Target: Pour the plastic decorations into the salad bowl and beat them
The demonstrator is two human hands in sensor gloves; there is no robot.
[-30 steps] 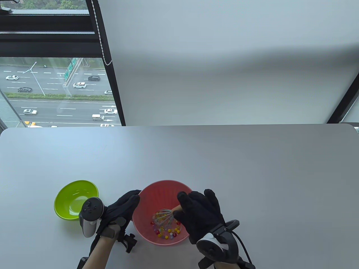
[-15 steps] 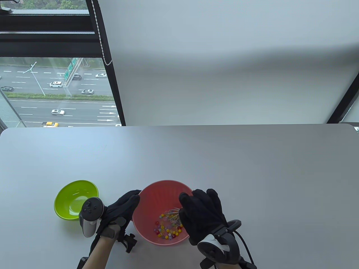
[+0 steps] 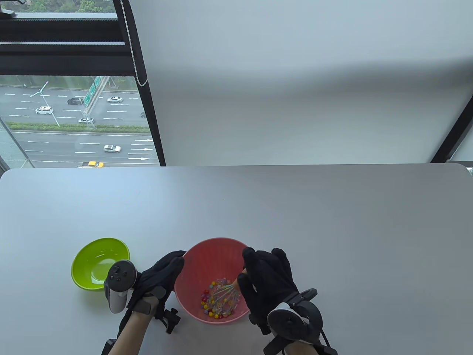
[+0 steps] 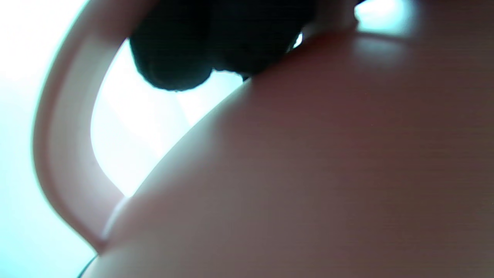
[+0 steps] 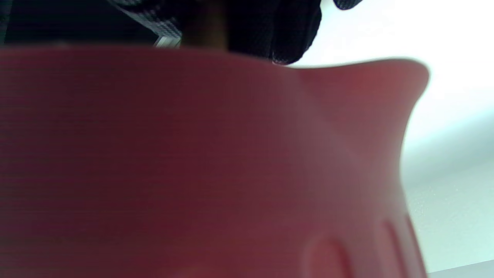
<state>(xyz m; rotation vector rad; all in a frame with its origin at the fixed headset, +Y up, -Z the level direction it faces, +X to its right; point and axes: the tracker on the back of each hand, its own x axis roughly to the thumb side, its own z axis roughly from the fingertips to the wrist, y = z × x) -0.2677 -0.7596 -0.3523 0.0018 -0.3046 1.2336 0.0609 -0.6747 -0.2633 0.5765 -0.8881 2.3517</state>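
Observation:
A pink salad bowl (image 3: 207, 255) stands near the table's front edge, holding several small coloured plastic decorations (image 3: 212, 308). My right hand (image 3: 264, 283) grips the handle of a wire whisk (image 3: 223, 296), whose head sits among the decorations. My left hand (image 3: 160, 275) holds the bowl's left rim, fingers curled round the edge. The left wrist view is filled by the bowl's outer wall (image 4: 308, 173), with dark fingertips (image 4: 173, 58) on its rim. In the right wrist view, the bowl's wall (image 5: 193, 154) is close up, and gloved fingers (image 5: 285, 31) show above it.
A green bowl (image 3: 94, 259) sits left of the pink one, beside my left hand's tracker (image 3: 118, 288). The grey table (image 3: 332, 229) stretches back to a window and a pale wall.
The whisk head has swept inside the bowl, from left-centre toward the right and then forward. The decorations have shifted with it. My right hand has moved slightly right; the left has stayed still.

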